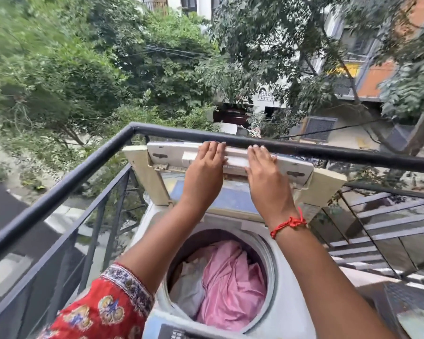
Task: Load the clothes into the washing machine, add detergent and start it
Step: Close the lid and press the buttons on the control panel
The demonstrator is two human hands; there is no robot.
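Head view: "LEELA" sign (265, 99); hands (235, 159) on lid (171, 152).

both hands (207, 162) (261, 165) flat on raised lid (296, 167), pink clothes (230, 285) in w/m drum (267, 250)

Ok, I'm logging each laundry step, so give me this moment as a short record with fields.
setting: balcony with a dark railing
machine: top-loading washing machine
lid: lid raised, folded near the railing
drum: pink cloth and white cloth inside
left hand: left hand on the lid's top edge, fingers laid over it
right hand: right hand flat on the lid beside it
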